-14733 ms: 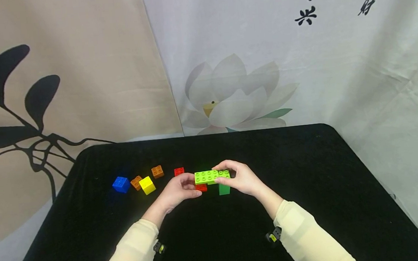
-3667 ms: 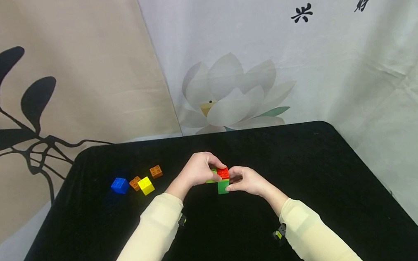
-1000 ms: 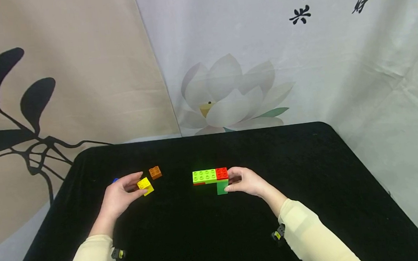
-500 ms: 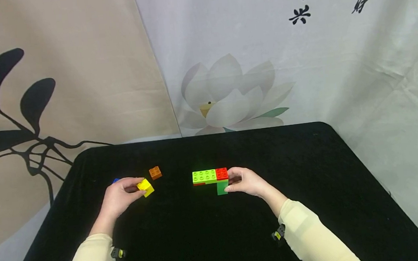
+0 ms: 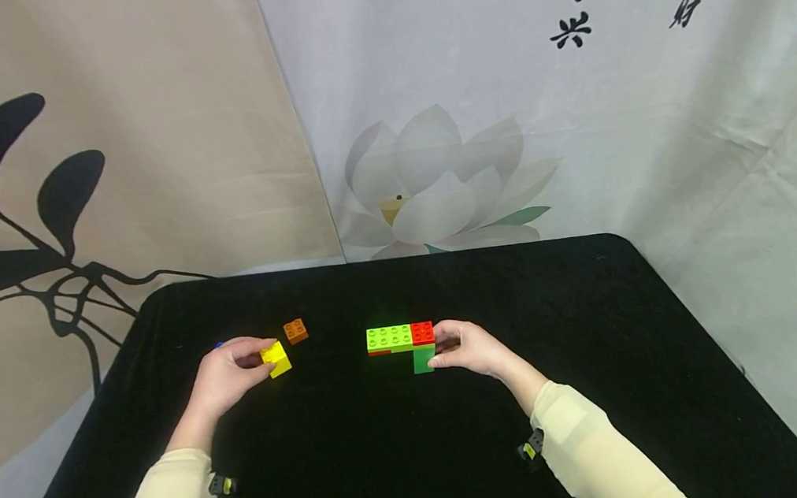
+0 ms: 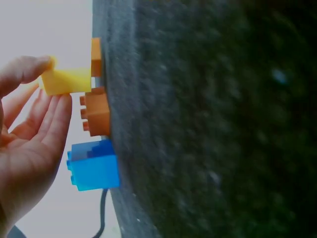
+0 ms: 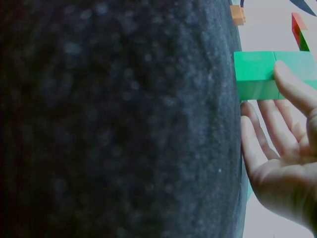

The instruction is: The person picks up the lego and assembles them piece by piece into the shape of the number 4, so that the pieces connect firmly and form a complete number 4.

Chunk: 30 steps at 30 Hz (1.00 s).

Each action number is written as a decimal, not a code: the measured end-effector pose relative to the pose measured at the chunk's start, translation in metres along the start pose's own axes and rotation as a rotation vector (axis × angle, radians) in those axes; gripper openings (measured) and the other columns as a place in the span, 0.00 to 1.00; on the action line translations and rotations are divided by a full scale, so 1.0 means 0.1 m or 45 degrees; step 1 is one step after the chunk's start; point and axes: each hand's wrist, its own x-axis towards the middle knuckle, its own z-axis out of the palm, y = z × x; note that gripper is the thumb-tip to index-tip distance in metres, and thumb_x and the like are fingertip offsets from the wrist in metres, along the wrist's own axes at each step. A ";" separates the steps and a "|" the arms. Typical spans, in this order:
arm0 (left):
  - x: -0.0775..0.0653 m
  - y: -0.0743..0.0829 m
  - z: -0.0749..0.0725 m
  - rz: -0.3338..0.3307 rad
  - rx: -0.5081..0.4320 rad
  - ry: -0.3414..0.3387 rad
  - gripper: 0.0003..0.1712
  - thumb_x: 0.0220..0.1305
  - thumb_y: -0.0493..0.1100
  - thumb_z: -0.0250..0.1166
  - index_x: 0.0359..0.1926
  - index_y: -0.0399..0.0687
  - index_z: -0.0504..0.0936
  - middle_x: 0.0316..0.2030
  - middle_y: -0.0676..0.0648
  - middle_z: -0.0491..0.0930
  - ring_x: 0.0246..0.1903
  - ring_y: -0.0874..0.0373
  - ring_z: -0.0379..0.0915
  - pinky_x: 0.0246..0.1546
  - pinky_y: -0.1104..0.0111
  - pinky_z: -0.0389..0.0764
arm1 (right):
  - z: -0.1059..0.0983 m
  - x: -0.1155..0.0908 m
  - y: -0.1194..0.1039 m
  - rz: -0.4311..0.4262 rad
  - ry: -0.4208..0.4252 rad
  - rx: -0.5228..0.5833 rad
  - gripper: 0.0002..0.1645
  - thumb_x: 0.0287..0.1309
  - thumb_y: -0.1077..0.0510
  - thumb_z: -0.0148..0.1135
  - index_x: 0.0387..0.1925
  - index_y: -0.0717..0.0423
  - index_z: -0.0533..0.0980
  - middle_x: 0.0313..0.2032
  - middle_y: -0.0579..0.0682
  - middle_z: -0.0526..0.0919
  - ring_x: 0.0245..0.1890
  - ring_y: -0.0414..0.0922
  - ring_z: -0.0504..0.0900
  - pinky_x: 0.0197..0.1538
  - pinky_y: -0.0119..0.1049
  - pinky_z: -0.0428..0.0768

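My left hand (image 5: pixel 228 375) pinches a yellow toy brick (image 5: pixel 277 359) between thumb and fingers at the left of the table. In the left wrist view the yellow brick (image 6: pixel 69 81) is held above an orange brick (image 6: pixel 96 111) and near a blue brick (image 6: pixel 94 166). My right hand (image 5: pixel 474 349) grips a green brick column (image 5: pixel 423 360), thumb on its front; the right wrist view shows this column as two stacked green bricks (image 7: pixel 255 67). On top sit a long lime-green brick (image 5: pixel 388 338) and a red brick (image 5: pixel 422 332) side by side. A thin red edge shows beneath the lime brick's left end.
An orange brick (image 5: pixel 295 331) lies just behind the yellow one. My left hand mostly hides the blue brick (image 5: pixel 219 344) and fully hides the other orange brick in the head view. Black cloth (image 5: pixel 360 458) covers the table; a printed curtain (image 5: pixel 204 139) hangs behind.
Since several seconds ago, my left hand has left the red brick on the structure and moved left to the yellow brick, which has just shifted slightly. My right hand stays at the column.
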 end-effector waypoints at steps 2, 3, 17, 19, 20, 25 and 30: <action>0.01 0.04 0.00 0.013 -0.003 -0.005 0.20 0.61 0.37 0.70 0.55 0.41 0.82 0.53 0.38 0.78 0.46 0.43 0.79 0.46 0.51 0.82 | 0.00 0.00 0.00 0.000 -0.002 0.004 0.18 0.57 0.69 0.68 0.50 0.67 0.77 0.49 0.62 0.82 0.51 0.57 0.80 0.55 0.46 0.80; 0.01 0.06 0.00 0.021 -0.006 -0.007 0.20 0.60 0.37 0.71 0.55 0.41 0.82 0.53 0.38 0.78 0.46 0.44 0.79 0.46 0.52 0.82 | 0.00 -0.01 0.00 0.000 -0.002 0.006 0.18 0.57 0.69 0.68 0.50 0.66 0.77 0.49 0.62 0.82 0.51 0.57 0.80 0.55 0.46 0.80; 0.15 0.42 0.12 0.149 -0.105 -0.050 0.20 0.60 0.34 0.71 0.54 0.43 0.83 0.51 0.41 0.79 0.45 0.47 0.80 0.47 0.55 0.83 | 0.01 -0.01 0.01 -0.009 -0.002 0.010 0.18 0.57 0.69 0.68 0.50 0.66 0.77 0.48 0.62 0.82 0.51 0.56 0.80 0.55 0.45 0.80; 0.18 0.49 0.13 0.163 -0.118 -0.051 0.20 0.60 0.35 0.71 0.54 0.44 0.83 0.51 0.42 0.80 0.45 0.47 0.80 0.47 0.55 0.83 | 0.01 0.00 0.02 -0.014 -0.005 0.009 0.18 0.57 0.69 0.68 0.49 0.66 0.77 0.48 0.62 0.82 0.50 0.56 0.80 0.55 0.45 0.80; 0.19 0.52 0.13 0.174 -0.125 -0.053 0.20 0.60 0.35 0.71 0.55 0.43 0.83 0.51 0.42 0.79 0.45 0.47 0.80 0.47 0.55 0.83 | 0.01 0.00 0.02 -0.016 -0.005 0.008 0.17 0.57 0.69 0.68 0.49 0.66 0.77 0.48 0.62 0.82 0.50 0.56 0.80 0.54 0.45 0.80; 0.25 0.69 0.15 0.219 -0.173 -0.068 0.20 0.61 0.35 0.70 0.55 0.44 0.83 0.52 0.42 0.79 0.47 0.46 0.79 0.48 0.52 0.82 | 0.00 -0.01 0.01 -0.021 -0.005 0.001 0.17 0.58 0.68 0.67 0.49 0.66 0.77 0.48 0.62 0.82 0.50 0.56 0.81 0.53 0.44 0.81; 0.30 0.88 0.17 0.242 -0.198 -0.066 0.20 0.60 0.36 0.71 0.55 0.45 0.84 0.52 0.43 0.79 0.47 0.46 0.78 0.51 0.48 0.80 | 0.00 -0.01 -0.02 -0.014 -0.003 -0.018 0.17 0.58 0.68 0.68 0.49 0.66 0.77 0.48 0.61 0.82 0.49 0.56 0.81 0.53 0.43 0.81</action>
